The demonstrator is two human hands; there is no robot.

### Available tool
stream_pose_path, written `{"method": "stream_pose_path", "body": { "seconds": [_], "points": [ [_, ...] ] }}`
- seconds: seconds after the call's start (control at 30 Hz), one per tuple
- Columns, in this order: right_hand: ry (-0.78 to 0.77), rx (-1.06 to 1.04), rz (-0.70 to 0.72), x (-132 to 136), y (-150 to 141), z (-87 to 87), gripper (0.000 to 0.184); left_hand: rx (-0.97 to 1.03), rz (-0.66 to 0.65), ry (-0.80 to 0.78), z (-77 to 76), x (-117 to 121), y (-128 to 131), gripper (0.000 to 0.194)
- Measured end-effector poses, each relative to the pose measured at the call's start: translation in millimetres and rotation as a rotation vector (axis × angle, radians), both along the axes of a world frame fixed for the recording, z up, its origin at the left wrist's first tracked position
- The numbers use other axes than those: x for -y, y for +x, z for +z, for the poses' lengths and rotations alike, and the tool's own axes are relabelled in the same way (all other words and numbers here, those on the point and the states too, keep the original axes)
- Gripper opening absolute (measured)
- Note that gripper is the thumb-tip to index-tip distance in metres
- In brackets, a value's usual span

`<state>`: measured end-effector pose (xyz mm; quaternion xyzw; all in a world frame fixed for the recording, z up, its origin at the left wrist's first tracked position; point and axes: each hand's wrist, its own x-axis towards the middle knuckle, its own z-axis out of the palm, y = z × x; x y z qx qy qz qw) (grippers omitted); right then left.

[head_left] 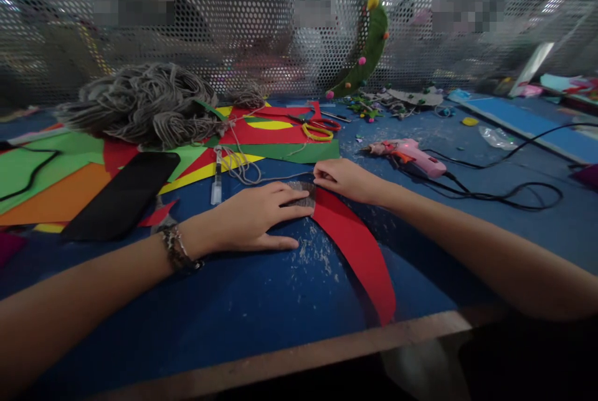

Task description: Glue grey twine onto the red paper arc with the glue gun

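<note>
A red crescent-shaped piece of paper or felt (359,245) lies on the blue table, its pointed end toward the front edge. Grey yarn (303,187) covers its upper end in close rows. My left hand (252,215) rests over that grey end, fingers stretched out and flat. At the top of the crescent my right hand (348,180) is closed in a pinch, where a loose strand of the yarn runs into the fingers. That strand trails left past a glue-filled or clear-tipped pen-like tube (217,177). The exact pinch point is partly hidden by the fingers.
A heap of grey yarn (149,105) sits at the back left over coloured sheets (60,192) and a black phone-like slab (124,195). Yellow-and-red scissors (320,130) lie behind. On the right is a pink glue gun (420,158) with black cable. A green decorated crescent (371,49) leans against perforated mesh.
</note>
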<state>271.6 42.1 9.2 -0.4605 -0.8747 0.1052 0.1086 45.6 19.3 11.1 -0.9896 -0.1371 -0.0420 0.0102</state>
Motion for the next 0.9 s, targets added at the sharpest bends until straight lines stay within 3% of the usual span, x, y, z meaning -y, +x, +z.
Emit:
{"method": "stream_pose_path", "body": {
  "seconds": [0.2, 0.5, 0.73, 0.9],
  "points": [
    [0.014, -0.026, 0.0, 1, 0, 0.8, 0.012, -0.05, 0.005, -0.001, 5.6, 9, 2, 0.054],
    [0.109, -0.126, -0.003, 6, 1, -3.5, 0.01, -0.031, 0.053, -0.138, 2.8, 17, -9, 0.053],
    [0.3, -0.225, -0.197, 21, 22, 27.8, 0.013, -0.015, 0.052, -0.192, 5.5, 16, -9, 0.05],
    [0.071, 0.03, -0.273, 59, 20, 31.6, 0.032, 0.049, 0.046, -0.244, 8.7, 12, -8, 0.046]
  ]
}}
